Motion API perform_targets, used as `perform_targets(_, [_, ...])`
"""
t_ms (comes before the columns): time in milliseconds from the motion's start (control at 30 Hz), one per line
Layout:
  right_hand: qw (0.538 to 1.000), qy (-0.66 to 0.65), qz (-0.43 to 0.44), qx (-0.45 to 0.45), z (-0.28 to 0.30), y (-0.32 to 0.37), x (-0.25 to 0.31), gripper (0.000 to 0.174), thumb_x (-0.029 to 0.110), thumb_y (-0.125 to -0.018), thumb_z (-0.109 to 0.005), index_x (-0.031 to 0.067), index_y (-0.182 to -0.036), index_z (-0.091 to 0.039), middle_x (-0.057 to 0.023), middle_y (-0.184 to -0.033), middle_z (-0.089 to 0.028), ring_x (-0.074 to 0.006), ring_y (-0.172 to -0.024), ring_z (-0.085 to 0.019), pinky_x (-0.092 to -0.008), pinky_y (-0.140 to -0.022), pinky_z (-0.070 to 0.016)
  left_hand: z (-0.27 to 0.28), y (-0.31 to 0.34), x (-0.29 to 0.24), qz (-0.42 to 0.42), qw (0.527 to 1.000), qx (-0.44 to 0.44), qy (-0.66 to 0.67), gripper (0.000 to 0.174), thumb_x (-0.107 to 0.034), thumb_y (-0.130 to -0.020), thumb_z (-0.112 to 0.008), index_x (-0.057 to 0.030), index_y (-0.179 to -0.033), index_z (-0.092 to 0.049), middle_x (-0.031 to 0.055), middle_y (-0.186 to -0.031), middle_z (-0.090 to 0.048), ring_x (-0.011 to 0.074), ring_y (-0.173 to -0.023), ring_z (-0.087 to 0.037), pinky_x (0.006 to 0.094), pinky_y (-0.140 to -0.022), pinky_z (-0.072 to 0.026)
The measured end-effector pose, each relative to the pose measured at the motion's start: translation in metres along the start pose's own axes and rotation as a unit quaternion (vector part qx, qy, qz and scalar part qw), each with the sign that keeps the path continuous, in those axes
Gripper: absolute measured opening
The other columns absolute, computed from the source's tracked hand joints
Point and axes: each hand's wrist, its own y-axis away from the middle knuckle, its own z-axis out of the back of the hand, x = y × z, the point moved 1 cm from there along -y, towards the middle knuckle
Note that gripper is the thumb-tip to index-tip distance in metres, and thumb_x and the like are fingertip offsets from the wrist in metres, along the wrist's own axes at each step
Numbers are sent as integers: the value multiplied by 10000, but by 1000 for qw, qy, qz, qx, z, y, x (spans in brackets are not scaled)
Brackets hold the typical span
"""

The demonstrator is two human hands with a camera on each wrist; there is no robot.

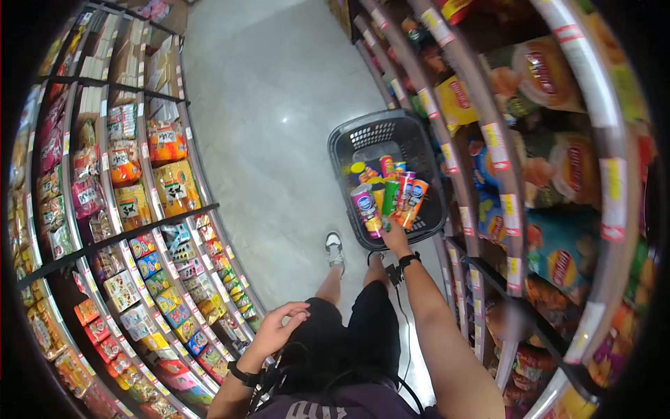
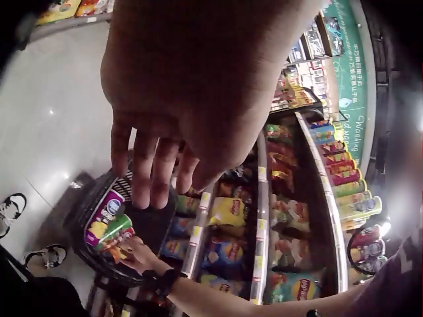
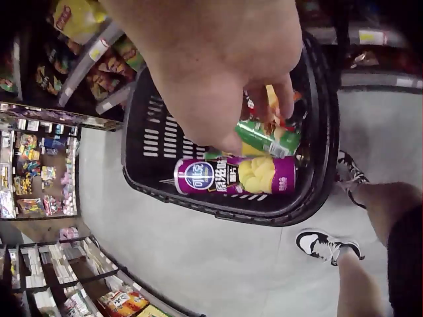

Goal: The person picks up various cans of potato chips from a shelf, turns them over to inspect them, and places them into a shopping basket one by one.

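Note:
A black shopping basket (image 1: 340, 202) holds several chip canisters. My right hand (image 1: 396, 237) reaches over its near side and grips a green chip canister (image 3: 276, 139) near one end, thumb on one side and fingers on the other. A purple chip canister (image 3: 236, 176) leans beside it. An orange canister (image 1: 417, 195) and a red one (image 1: 405, 187) lie on the other side of the green one. My left hand (image 1: 280, 327) hangs in front of my left thigh with relaxed fingers, holding nothing; the left wrist view shows its fingers (image 2: 162, 173) pointing down.
Shelves of chip bags (image 1: 551, 164) rise close on the right, right beside the basket. Along the left run shelves of packaged snacks (image 1: 176, 187). Grey floor (image 1: 265, 140) stretches ahead between them. My shoe (image 1: 335, 250) stands just left of the basket.

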Motion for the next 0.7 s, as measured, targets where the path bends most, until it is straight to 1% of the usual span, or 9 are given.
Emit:
perform_targets(100, [998, 1, -54, 24, 53, 44, 20, 506, 224, -846, -689, 21, -1307, -637, -249, -1187, -691, -409, -1159, -639, -431, -995, -501, 0, 8, -20, -74, 996, 40, -21, 267, -111, -994, -637, -17, -1243, -660, 108, -1044, -752, 160, -982, -704, 305, -916, -525])
perform_targets(200, [998, -38, -37, -43, 90, 92, 13, 497, 233, -827, -715, 24, -1275, -666, -240, -1155, -712, -394, -1130, -665, -427, -981, -512, 8, 15, -48, -145, 983, 81, -72, 287, -183, -1027, -608, -2, -1244, -653, 85, -1042, -739, 161, -1000, -682, 311, -898, -527])
perform_targets(267, [995, -48, -41, -71, 115, 130, 19, 498, 224, -825, -721, 36, -1284, -670, -228, -1207, -702, -370, -1150, -665, -413, -998, -502, 12, 22, -71, -165, 979, 97, -68, 286, -197, -1022, -617, -27, -1247, -661, 79, -1045, -740, 159, -997, -680, 310, -900, -525])
perform_targets(333, [989, -76, -23, -128, 138, 175, 20, 489, 231, -830, -727, 38, -1276, -677, -214, -1212, -707, -357, -1159, -667, -398, -1005, -498, 15, 21, -89, -228, 956, 138, -120, 294, -185, -996, -650, -46, -1255, -664, 100, -1068, -755, 188, -1035, -706, 329, -906, -531])
perform_targets(467, [962, -197, -7, -190, 159, 245, -7, 410, 218, -877, -724, 33, -1241, -691, -189, -1178, -725, -322, -1129, -684, -375, -994, -506, 4, 26, -137, -285, 916, 225, -169, 313, -208, -995, -647, -59, -1269, -665, 100, -1106, -748, 209, -1067, -704, 344, -942, -520])
perform_targets(500, [950, -208, -14, -232, 167, 265, -8, 410, 218, -877, -724, 33, -1241, -691, -189, -1178, -725, -322, -1129, -684, -375, -994, -506, -2, 26, -145, -304, 904, 240, -179, 312, -201, -997, -638, -52, -1270, -664, 99, -1103, -748, 201, -1068, -701, 340, -947, -516])
perform_targets(567, [924, -231, 7, -303, 179, 317, -11, 313, 106, -947, -674, 38, -1253, -668, -67, -1115, -734, -135, -909, -700, -289, -722, -560, -16, 24, -150, -328, 878, 289, -196, 310, -196, -999, -632, -47, -1270, -664, 98, -1104, -748, 195, -1060, -699, 339, -945, -516])
perform_targets(667, [849, -368, -1, -380, 209, 410, 11, 276, 128, -979, -659, 18, -1232, -662, -74, -1077, -737, -119, -871, -697, -256, -714, -557, -42, 31, -161, -343, 848, 339, -219, 303, -182, -1006, -619, -37, -1268, -663, 91, -1090, -748, 180, -1034, -690, 338, -937, -516])
perform_targets(700, [803, -427, 7, -415, 219, 439, 22, 266, 129, -988, -652, -1, -1219, -659, -77, -1047, -739, -117, -845, -697, -242, -690, -560, -51, 38, -164, -340, 838, 366, -222, 305, -183, -1006, -620, -36, -1270, -660, 86, -1083, -747, 177, -1022, -687, 336, -932, -517])
